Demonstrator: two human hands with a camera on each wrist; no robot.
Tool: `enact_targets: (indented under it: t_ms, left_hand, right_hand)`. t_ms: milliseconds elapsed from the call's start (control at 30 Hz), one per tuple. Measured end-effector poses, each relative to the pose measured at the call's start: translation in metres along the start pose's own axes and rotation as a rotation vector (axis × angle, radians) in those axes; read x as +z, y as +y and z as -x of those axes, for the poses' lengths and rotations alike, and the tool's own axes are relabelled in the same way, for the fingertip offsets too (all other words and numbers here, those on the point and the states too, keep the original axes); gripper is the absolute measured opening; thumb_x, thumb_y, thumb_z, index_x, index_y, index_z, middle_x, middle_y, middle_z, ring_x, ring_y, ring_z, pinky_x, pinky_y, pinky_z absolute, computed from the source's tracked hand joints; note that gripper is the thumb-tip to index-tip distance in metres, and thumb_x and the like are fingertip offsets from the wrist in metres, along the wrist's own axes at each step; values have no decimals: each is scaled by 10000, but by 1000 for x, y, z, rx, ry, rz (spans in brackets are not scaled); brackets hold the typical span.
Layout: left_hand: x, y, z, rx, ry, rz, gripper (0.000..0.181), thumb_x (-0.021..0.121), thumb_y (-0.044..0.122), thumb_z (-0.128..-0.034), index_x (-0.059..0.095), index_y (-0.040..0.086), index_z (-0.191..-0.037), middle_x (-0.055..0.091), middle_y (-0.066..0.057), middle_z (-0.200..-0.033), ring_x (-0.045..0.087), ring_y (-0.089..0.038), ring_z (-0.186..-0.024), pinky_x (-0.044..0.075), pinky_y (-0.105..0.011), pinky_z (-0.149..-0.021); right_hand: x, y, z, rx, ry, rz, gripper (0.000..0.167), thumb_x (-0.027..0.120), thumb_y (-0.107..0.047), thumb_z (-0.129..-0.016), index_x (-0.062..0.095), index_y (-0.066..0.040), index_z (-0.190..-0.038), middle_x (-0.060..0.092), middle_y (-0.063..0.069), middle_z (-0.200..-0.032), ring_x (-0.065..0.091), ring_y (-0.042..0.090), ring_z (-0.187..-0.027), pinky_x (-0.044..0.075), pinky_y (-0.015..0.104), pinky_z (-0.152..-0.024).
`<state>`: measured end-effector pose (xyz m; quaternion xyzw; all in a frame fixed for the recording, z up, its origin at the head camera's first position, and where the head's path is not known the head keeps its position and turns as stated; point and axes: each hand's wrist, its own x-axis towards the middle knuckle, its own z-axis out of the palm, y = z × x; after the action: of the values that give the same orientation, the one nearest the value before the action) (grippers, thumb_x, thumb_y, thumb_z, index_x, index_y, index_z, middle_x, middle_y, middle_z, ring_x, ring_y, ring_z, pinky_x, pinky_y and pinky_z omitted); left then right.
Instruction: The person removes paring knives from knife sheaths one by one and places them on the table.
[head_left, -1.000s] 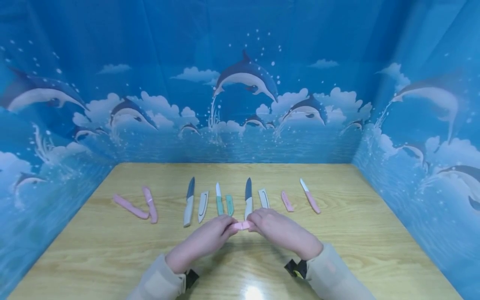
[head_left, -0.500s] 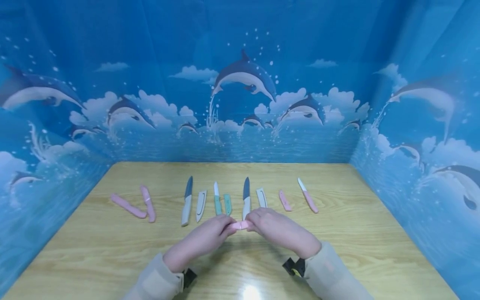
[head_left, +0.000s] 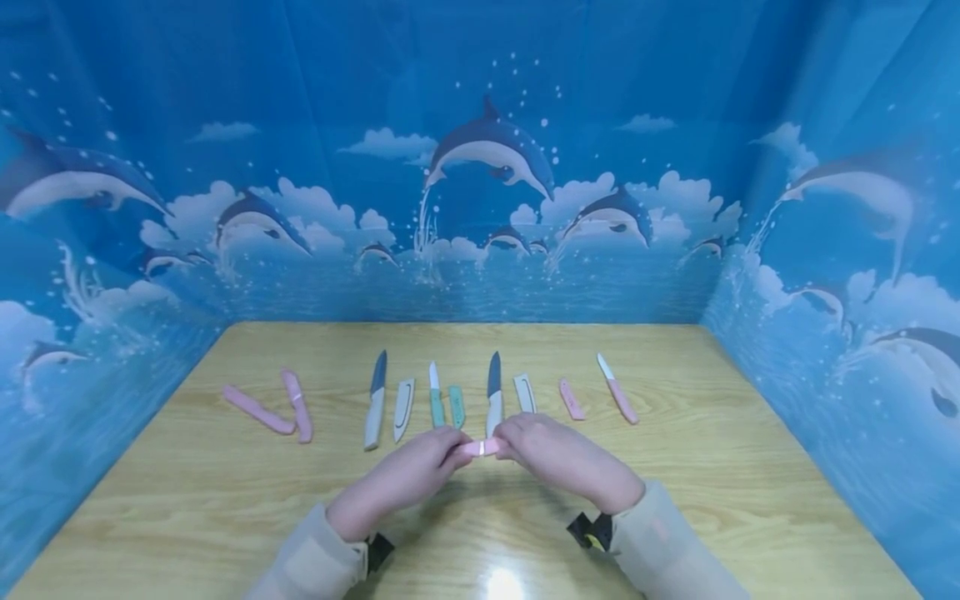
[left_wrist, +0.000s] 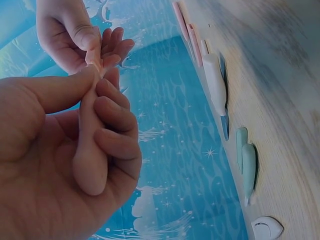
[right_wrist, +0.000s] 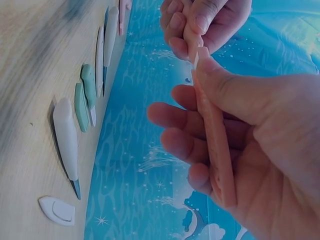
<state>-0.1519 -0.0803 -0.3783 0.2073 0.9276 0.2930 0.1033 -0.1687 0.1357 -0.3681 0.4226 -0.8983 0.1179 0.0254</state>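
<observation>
My left hand (head_left: 420, 467) has its fingers curled round a pink knife handle (left_wrist: 91, 150), whose rounded end lies against the palm. My right hand (head_left: 558, 458) holds a pink sheath (right_wrist: 217, 150) between thumb and fingers. Handle and sheath point at each other end to end above the table's near middle; in the right wrist view a small bit of white blade (right_wrist: 196, 60) shows between them. Most of the blade is hidden. Just beyond the hands lies a white-handled knife (head_left: 494, 387) with a dark blade.
On the wooden table (head_left: 187, 500), left to right, lie two pink pieces (head_left: 258, 409) (head_left: 297, 406), a white knife (head_left: 375, 408), a white sheath (head_left: 403, 408), a green knife (head_left: 436, 400), a green sheath (head_left: 457, 406), another white sheath (head_left: 525, 393), a pink sheath (head_left: 571, 398) and a pink knife (head_left: 618, 392).
The white gap between the pink handle and the pink sheath looks slightly wider than half a second ago. Both hands keep their grips in nearly the same place.
</observation>
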Motion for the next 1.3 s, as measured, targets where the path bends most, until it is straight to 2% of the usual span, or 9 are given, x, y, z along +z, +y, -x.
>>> enact_targets:
  t_ms: [500, 667, 1033, 1300]
  left_hand:
    - [0, -1, 0, 3, 2, 7, 228, 541, 271, -989, 653, 97, -1084, 635, 26, -911, 584, -100, -826, 521, -342, -771]
    - [0, 0, 1, 8, -2, 7, 216, 550, 259, -984, 653, 94, -1080, 638, 16, -918, 587, -108, -835, 523, -349, -776]
    - [-1, 1, 1, 6, -12, 5, 196, 564, 216, -977, 653, 83, -1091, 643, 7, -935, 595, -119, -851, 526, -359, -789]
    - [0, 1, 1, 22, -7, 13, 186, 566, 200, -975, 653, 77, -1084, 642, 11, -920, 584, -103, -821, 523, -342, -768]
  right_hand:
    - [-1, 4, 0, -39, 17, -4, 169, 544, -222, -991, 649, -91, -997, 614, -53, -822, 539, 35, -727, 499, 193, -697]
    - [-1, 5, 1, -26, 12, -18, 175, 532, -234, -998, 651, -107, -989, 608, -66, -815, 532, 30, -720, 495, 201, -690]
    - [-3, 5, 6, -13, 19, -25, 206, 522, -239, -1001, 662, -90, -1033, 653, -39, -874, 607, 76, -808, 524, 239, -766]
    - [-8, 7, 8, 6, -17, -24, 212, 526, -249, -998, 661, -97, -1060, 671, -32, -923, 630, 106, -879, 529, 277, -837]
